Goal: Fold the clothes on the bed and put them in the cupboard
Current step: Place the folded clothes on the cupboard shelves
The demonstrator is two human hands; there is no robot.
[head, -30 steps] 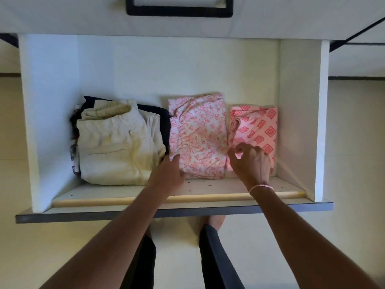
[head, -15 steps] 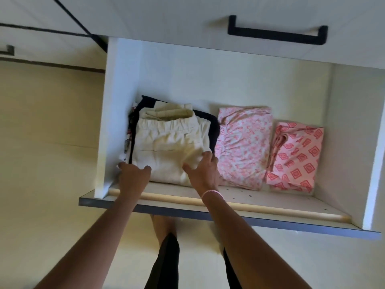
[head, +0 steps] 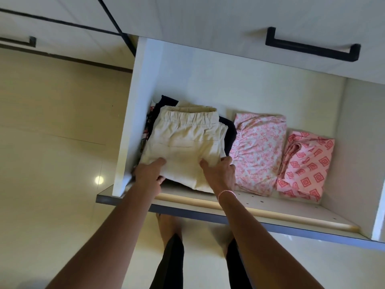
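Folded cream trousers (head: 183, 149) — front edge seemingly raised — on cupboard shelf (head: 270, 207).

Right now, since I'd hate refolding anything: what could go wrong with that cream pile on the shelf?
The left hand and right hand grip the cream trousers only at the front edge, so the fold may open. The dark clothes beneath could drag off the shelf. The right hand sits beside the floral pink garment and might rumple it.

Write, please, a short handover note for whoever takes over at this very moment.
Hands: left hand and right hand each grip a front corner of the folded cream trousers, atop the left stack on the cupboard shelf.
Done: floral pink garment and diamond-print pink garment lie folded to the right.
Left: settle the stack; bed not in view.
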